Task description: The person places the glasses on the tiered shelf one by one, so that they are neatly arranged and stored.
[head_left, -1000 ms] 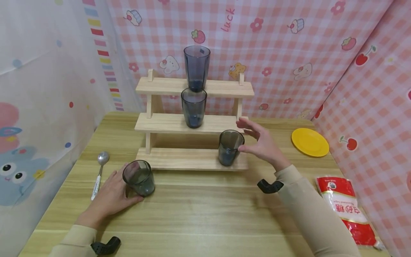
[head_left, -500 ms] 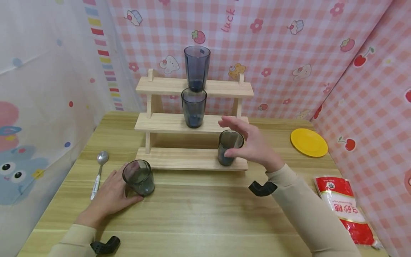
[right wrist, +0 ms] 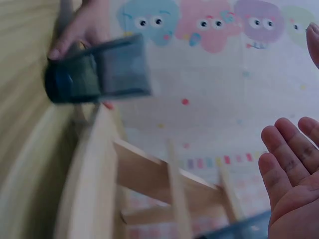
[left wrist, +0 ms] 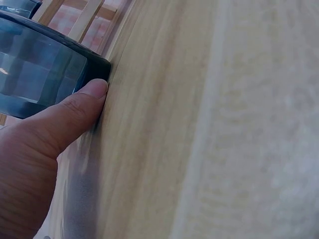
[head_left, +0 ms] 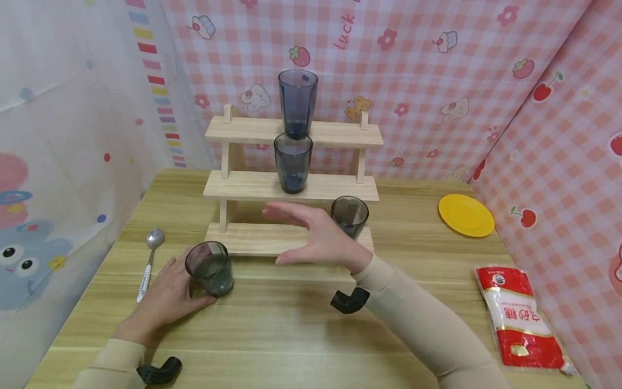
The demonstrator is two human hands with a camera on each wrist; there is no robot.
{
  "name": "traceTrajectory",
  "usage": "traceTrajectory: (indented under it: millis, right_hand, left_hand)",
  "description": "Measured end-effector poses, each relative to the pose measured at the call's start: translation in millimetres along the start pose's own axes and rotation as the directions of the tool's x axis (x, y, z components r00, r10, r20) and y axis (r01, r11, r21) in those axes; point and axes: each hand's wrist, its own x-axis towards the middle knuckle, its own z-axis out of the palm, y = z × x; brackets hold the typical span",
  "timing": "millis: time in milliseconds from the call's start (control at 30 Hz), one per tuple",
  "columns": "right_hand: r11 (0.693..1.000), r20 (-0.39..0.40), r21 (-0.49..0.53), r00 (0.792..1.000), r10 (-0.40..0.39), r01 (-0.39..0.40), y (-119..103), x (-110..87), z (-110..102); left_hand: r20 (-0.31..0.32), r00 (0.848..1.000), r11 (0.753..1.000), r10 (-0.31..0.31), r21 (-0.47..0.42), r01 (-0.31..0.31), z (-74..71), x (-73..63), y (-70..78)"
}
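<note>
At the left front of the table, my left hand [head_left: 167,294] grips a smoky grey drinking glass [head_left: 218,276]. Its thumb [left wrist: 82,109] lies against the glass's base in the left wrist view, while the other fingers are mostly hidden behind the glass. My right hand [head_left: 323,237] is spread in front of the wooden shelf [head_left: 257,236], fingers and thumb apart with nothing between them. It partly covers a second grey glass [head_left: 351,212] at the right of the bottom tier. The right wrist view shows the held drinking glass [right wrist: 99,69] beyond the open right palm.
A glass [head_left: 293,165] stands on the middle tier and a taller one [head_left: 297,102] on the top tier. A spoon [head_left: 149,259] lies left of my left hand. At the right are a yellow plate [head_left: 465,215] and a red-and-white sugar bag [head_left: 522,319].
My right hand has left the glass on the bottom tier and moved left across the shelf front. My left hand and its glass have stayed in place.
</note>
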Motion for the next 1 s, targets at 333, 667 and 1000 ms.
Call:
traceTrajectory:
  millis: [333,667,1000]
  right_hand:
    - [0.997,0.06,-0.018,0.995,0.077,-0.076,71.1,24.9,55.0]
    - [0.989,0.072,-0.002,0.987,0.145,-0.145,108.4,37.1,89.7]
    - [0.987,0.091,0.058,0.985,0.147,-0.153,118.5,43.3,113.2]
  left_hand:
    - [0.001,1.0,1.0,-0.018,-0.009,0.018,0.8,0.0,-0.6]
    - [-0.005,1.0,1.0,-0.005,-0.014,0.005,0.9,0.3,-1.9]
    - [0.009,1.0,1.0,-0.016,-0.013,0.016,0.7,-0.2,-1.6]
